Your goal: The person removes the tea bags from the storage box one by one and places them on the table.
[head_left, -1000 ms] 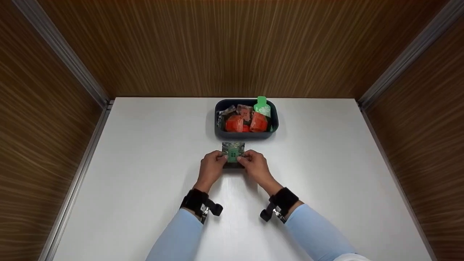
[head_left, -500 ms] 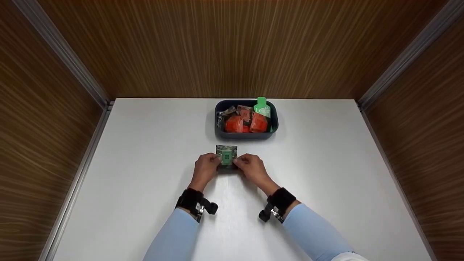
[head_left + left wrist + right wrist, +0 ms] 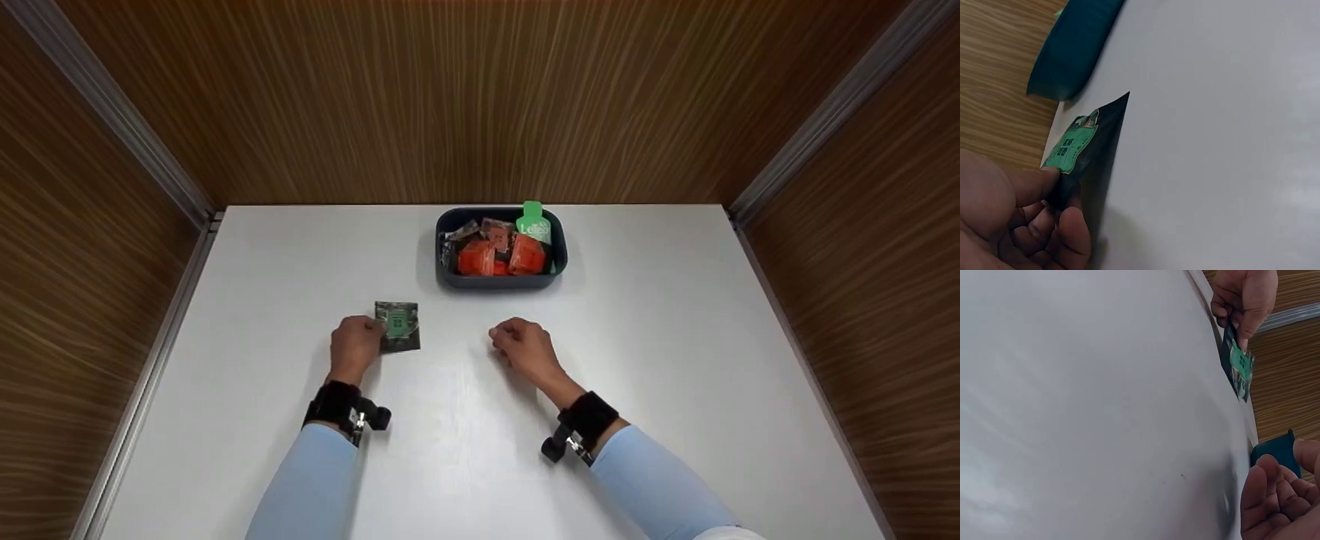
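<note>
A small flat packet (image 3: pixel 399 327), dark with a green label, is pinched at its left edge by my left hand (image 3: pixel 355 346). In the left wrist view the thumb lies on top of the packet (image 3: pixel 1075 147) and the fingers are beneath it. The packet tilts just above the white table. My right hand (image 3: pixel 527 351) is to the right of it, apart from the packet and holding nothing. Its fingers are loosely bent, and the right wrist view shows a gap between thumb and fingertips (image 3: pixel 1266 464).
A dark rectangular tub (image 3: pixel 499 283) stands near the table's back edge. Inside are red packets (image 3: pixel 528 255), darker packets and a green bottle-shaped tag (image 3: pixel 534 225) that sticks up over the rim. Wood-grain panels (image 3: pixel 480 105) enclose the back and sides of the white table (image 3: pixel 637 315).
Both hands held the packet before. The right hand has let go and stays near its place, while the left hand has carried the packet to the left.
</note>
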The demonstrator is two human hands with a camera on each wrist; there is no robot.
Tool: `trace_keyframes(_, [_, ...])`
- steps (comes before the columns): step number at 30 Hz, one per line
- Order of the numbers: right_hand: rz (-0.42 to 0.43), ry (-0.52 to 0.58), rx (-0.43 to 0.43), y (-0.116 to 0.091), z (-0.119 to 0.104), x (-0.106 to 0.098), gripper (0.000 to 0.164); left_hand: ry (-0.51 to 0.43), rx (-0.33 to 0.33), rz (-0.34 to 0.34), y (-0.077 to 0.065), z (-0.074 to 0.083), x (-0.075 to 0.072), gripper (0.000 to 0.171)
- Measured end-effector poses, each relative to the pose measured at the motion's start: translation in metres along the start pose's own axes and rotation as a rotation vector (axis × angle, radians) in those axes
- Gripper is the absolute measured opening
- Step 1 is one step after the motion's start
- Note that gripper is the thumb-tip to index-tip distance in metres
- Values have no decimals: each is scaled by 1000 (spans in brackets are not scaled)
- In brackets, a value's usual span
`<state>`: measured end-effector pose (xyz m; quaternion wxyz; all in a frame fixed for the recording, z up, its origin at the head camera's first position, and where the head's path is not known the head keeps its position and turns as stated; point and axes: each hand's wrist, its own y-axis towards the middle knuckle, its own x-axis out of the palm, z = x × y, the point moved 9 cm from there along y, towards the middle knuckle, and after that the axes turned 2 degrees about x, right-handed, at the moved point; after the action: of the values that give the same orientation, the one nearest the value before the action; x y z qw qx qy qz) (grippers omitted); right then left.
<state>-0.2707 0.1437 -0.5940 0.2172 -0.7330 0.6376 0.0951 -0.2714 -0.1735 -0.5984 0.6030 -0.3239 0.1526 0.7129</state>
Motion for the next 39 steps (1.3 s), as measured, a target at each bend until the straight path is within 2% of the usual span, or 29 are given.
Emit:
trace_keyframes(8, [20, -20, -7, -1, 1, -6, 18, 116, -51, 73, 12, -36, -54, 29])
trace_keyframes(12, [28, -25, -7, -1, 2, -11, 18, 149, -79, 78, 14, -47, -68, 31])
trace_keyframes(21, [20, -33, 8, -2, 5, -14, 20, 174, -109, 52, 23, -54, -70, 34])
trace_keyframes(31, [46, -50, 12, 0, 8, -25, 19, 166, -38, 95, 25, -46, -72, 30])
trace_keyframes(35, [48, -71, 5, 5, 4, -30, 20, 171, -30, 101, 24, -44, -72, 28])
trace_keyframes(39, [64, -100, 1, 12, -2, -41, 21, 173, -22, 114, 23, -36, -70, 31])
